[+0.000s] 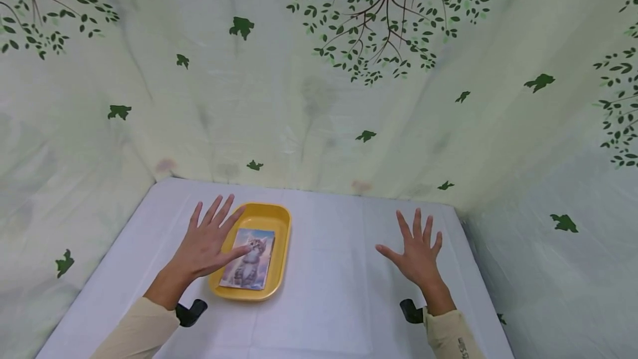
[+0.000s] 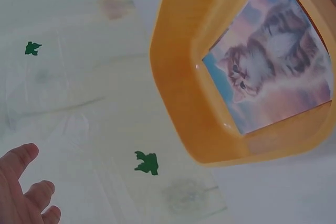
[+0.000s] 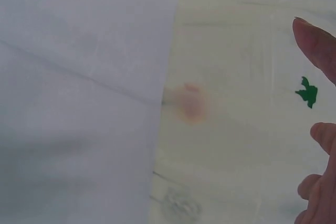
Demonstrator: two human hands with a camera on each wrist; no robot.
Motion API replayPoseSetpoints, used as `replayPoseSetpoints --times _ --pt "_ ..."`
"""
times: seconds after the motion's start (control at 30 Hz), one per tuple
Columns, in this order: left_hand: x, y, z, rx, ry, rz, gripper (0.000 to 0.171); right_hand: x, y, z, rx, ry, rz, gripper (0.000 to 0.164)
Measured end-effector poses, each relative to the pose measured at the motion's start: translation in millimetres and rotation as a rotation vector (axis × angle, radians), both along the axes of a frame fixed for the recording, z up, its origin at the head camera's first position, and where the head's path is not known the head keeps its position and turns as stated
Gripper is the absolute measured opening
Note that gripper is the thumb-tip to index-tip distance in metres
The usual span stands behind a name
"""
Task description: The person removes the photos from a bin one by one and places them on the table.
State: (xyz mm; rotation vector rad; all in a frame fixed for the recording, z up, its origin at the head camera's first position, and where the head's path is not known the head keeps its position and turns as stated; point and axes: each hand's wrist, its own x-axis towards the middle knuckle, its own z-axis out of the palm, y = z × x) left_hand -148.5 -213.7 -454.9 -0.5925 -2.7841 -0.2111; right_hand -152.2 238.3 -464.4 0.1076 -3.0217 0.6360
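Note:
A yellow tray [image 1: 282, 254] with rounded corners lies on the table, left of the middle. In it rests a flat rectangular item with a kitten picture [image 1: 253, 266]; whether it is a card, a notebook or a stack cannot be told. My left hand [image 1: 206, 242] is held with fingers spread over the tray's left side, and its thumb crosses the picture in the head view. The left wrist view shows the tray [image 2: 181, 77] apart from those fingertips. To the right, my right hand [image 1: 417, 254] is raised above the table, fingers spread, holding nothing.
A white cloth covers the table [image 1: 329, 303]. Pale curtain-like sheeting [image 1: 309, 104] printed with leaves and branches stands behind it and on both sides. Black wrist mounts [image 1: 191, 313] stick out inward from the sleeves.

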Motion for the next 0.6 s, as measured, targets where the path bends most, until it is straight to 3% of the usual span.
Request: replayPoseSetpoints --times 0.3,0.6 --pt "-1.6 1.3 2.4 -0.045 -0.032 0.026 0.087 -4.6 -5.3 -1.7 0.016 -0.018 -0.008 0.101" --pt "-8.7 -5.7 -6.3 -0.015 -0.062 0.032 0.085 -14.4 -19.7 -3.6 -0.023 -0.023 -0.007 0.101"
